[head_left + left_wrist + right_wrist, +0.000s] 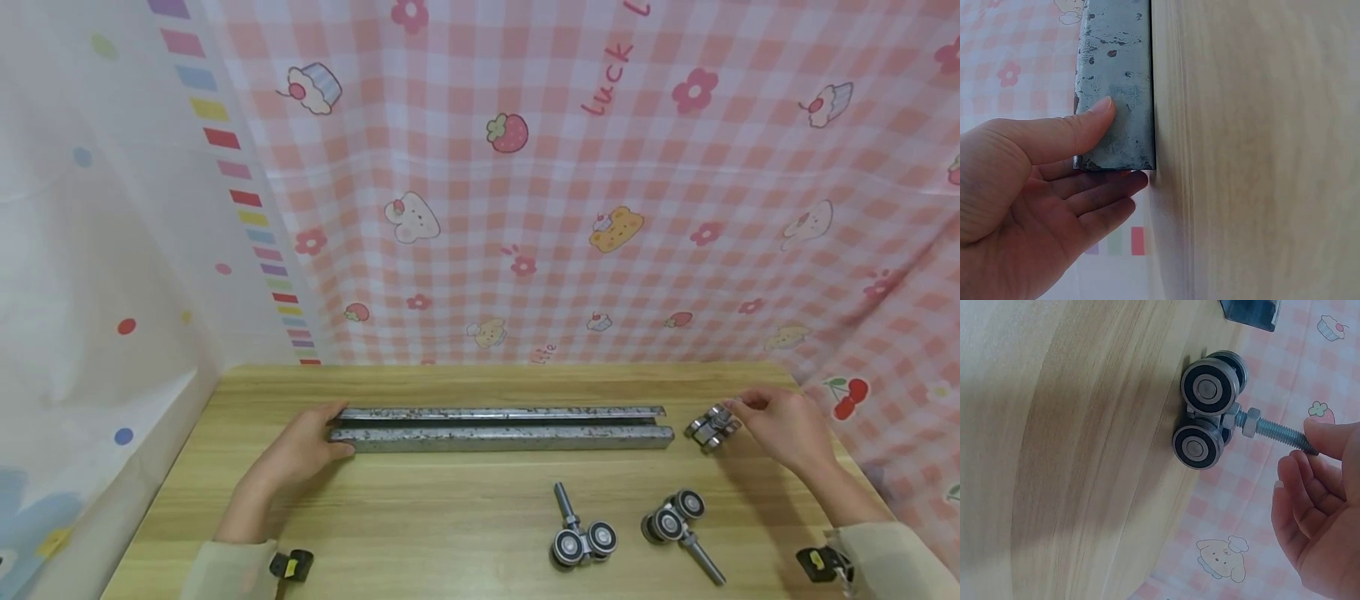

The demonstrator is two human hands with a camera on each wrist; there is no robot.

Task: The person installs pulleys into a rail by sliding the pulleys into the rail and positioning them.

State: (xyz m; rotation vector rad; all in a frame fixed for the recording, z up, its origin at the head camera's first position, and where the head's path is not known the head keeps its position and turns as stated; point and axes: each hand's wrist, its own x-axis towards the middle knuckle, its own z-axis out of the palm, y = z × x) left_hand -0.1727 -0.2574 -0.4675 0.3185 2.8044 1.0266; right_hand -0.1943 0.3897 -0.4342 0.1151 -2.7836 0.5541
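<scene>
A long grey metal rail (502, 440) with a slot along its top and worn, speckled faces lies across the table. My left hand (303, 446) grips its left end, thumb on the near face, as the left wrist view shows with the hand (1041, 169) at the rail's end (1116, 81). Just off the rail's right end, my right hand (783, 429) pinches the threaded bolt of a roller trolley (711, 427). In the right wrist view, thumb and fingers hold the tip of that bolt (1279, 432), and the wheels (1207, 389) are at its other end.
Two more roller trolleys lie nearer me on the wooden table (420, 517): one trolley (581, 542) with its bolt pointing away, another trolley (672, 517) with its bolt toward the front right. A pink checked cloth (465, 183) hangs behind the table.
</scene>
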